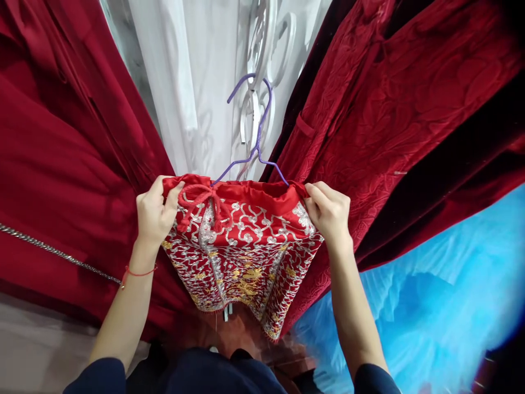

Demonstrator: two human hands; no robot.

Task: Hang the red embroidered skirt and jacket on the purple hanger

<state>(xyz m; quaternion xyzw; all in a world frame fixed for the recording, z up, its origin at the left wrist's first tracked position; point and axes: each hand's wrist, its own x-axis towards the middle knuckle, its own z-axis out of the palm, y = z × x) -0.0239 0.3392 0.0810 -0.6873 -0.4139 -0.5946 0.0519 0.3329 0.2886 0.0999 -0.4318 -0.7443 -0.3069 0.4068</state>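
A red embroidered skirt (246,235) with silver and gold patterning hangs in front of me from a purple hanger (257,148). Its plain red waistband is spread wide between my two hands. At the left end, my left hand (158,210) pinches the waistband, close to a tied red cord bow (200,194). My right hand (329,208) grips the other end of the band. The hanger's lower ends disappear inside the waist opening, and its hook meets a white ornate metal piece (262,49) above.
Dark red garments (69,137) hang on the left, one crossed by a silver chain (61,254). A patterned red dress (394,109) hangs on the right, above blue ruffled fabric (435,306). White cloth (205,82) is behind the hanger.
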